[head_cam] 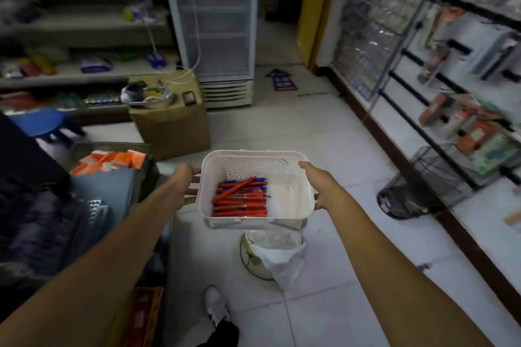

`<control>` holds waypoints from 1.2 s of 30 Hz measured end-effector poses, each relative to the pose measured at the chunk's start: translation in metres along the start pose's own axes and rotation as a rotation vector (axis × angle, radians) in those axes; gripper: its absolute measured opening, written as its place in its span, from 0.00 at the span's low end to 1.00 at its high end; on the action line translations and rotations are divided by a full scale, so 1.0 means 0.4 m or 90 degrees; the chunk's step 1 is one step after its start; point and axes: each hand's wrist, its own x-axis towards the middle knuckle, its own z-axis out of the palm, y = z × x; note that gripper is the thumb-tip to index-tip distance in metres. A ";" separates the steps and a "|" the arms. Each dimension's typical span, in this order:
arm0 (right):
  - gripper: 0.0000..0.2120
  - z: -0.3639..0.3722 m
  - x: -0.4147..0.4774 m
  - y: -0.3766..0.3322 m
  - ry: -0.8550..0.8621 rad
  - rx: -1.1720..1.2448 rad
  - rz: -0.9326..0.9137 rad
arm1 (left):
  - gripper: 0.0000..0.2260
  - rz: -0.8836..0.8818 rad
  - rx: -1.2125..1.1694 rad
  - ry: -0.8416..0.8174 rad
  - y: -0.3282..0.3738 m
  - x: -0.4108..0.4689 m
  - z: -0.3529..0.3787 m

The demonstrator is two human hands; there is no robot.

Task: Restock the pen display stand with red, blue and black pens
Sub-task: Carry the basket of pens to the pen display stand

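A white plastic basket point(293, 214) hangs in front of me over the tiled floor, carried between both hands. Inside it, on the left half, lie several red and blue pens point(239, 198) in a loose pile; black pens cannot be made out. My left hand point(184, 184) grips the basket's left wall, fingers curled under it. My right hand point(315, 183) grips the right rim, thumb along the top edge. No pen display stand is in view.
A bucket lined with a plastic bag point(270, 253) stands on the floor just below the basket. A cardboard box point(172, 124) and a glass-door fridge point(217, 22) are ahead on the left. Display shelves point(451, 87) run along the right. A black bin point(406, 200) sits by them.
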 end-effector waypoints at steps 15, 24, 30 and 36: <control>0.22 0.514 0.319 -0.403 -0.128 -0.123 -0.025 | 0.13 -0.059 -0.162 0.136 0.220 0.321 -0.333; 0.19 0.761 0.392 -0.590 -0.328 -0.308 0.016 | 0.25 -0.095 -0.249 0.216 0.251 0.400 -0.520; 0.28 0.992 0.579 -0.683 -0.473 -0.440 0.036 | 0.22 -0.122 -0.365 0.312 0.248 0.457 -0.580; 0.40 1.236 0.817 -0.744 -0.569 -0.572 -0.014 | 0.18 -0.164 -0.485 0.486 0.278 0.543 -0.562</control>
